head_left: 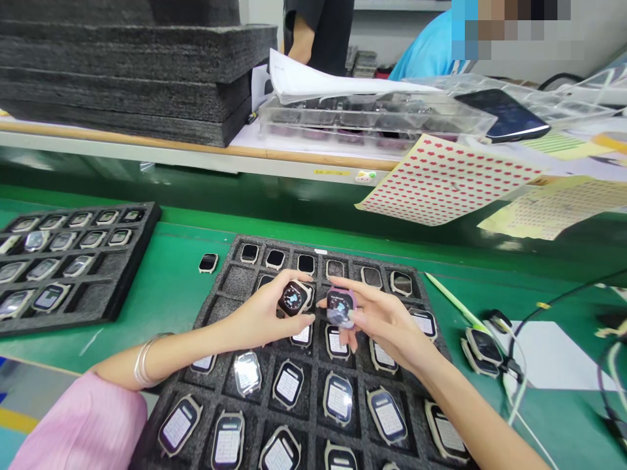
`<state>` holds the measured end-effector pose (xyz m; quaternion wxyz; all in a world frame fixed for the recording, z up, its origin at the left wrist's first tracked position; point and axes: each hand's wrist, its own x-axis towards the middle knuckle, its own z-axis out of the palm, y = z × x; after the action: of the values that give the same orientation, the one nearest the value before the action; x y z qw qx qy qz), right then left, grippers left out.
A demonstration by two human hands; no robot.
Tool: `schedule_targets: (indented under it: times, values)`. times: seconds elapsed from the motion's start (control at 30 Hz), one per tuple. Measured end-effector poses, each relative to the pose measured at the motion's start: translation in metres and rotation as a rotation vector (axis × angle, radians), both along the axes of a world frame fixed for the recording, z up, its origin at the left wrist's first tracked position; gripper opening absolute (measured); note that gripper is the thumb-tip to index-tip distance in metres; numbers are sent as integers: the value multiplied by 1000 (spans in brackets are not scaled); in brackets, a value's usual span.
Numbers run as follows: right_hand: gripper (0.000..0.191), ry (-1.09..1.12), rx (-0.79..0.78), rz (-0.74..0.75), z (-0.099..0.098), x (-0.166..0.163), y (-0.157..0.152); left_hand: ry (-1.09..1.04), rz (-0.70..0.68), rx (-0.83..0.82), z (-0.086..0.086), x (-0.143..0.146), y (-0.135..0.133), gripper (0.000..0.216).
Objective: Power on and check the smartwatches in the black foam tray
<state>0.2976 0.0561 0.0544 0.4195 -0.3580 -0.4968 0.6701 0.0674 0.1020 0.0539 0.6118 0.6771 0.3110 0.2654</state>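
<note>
My left hand (274, 307) is closed on a smartwatch (294, 297) with a silvery case and a lit dial. Beside it, my right hand (382, 320) pinches a second smartwatch (340, 307) with a purplish edge, its face lit too. The two watches are held close together but apart. Below both hands lies a black foam tray (225, 307) with square pockets. Watch bodies without straps sit in most pockets; several show lit white screens, such as the watch (288, 384) near the middle, while those in the back row are dark.
Another foam tray (140, 261) of watches lies left, with a single watch (208, 263) between the trays. At right are a green pen (453, 300), watches (482, 349), cables and white paper (553, 356). A shelf behind bears stacked foam (122, 78), clear trays and a phone (504, 112). People stand beyond.
</note>
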Motion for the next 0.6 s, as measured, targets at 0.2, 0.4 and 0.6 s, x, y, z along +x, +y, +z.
schedule_targets:
  times: [0.2,0.4,0.6]
  values:
    - [37,-21,-16,-50,-3,-4,2,-185,-25,-287,-3,1,0,49]
    - [40,-59,-32,-118,-7,-3,2,-194,-1,-299,-1,0,1,44]
    - [40,-63,-42,-164,-2,-7,-2,-214,6,-307,-2,1,2,39]
